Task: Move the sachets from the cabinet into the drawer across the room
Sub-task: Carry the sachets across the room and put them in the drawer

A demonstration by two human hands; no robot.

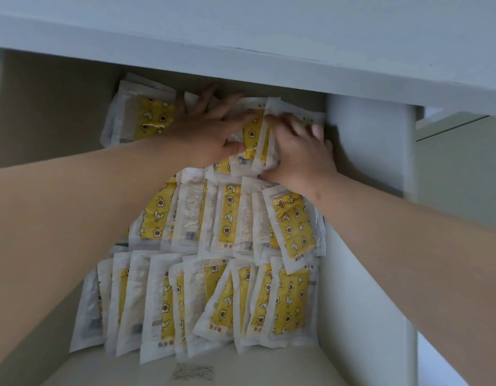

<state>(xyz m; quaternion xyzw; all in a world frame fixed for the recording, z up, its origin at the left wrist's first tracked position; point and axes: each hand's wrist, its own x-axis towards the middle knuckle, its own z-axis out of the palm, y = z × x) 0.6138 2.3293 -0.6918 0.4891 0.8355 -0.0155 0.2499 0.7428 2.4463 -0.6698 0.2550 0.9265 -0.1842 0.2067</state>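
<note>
An open drawer (361,288) under a white tabletop holds several rows of white sachets with yellow star-and-moon prints (227,215). At the drawer's far end my right hand (299,151) grips a small bundle of sachets (258,140), fingers curled over its right side. My left hand (205,129) lies flat with spread fingers on the sachets beside that bundle, thumb touching its left edge. Another small stack of sachets (141,118) lies to the far left. A nearer row (202,307) stands overlapped at the drawer's front.
The white tabletop (269,37) overhangs the back of the drawer. The drawer's white right wall (366,151) stands close to my right hand. A printed label (192,371) lies on the bare drawer floor in front. Left part of the drawer floor (46,112) is bare.
</note>
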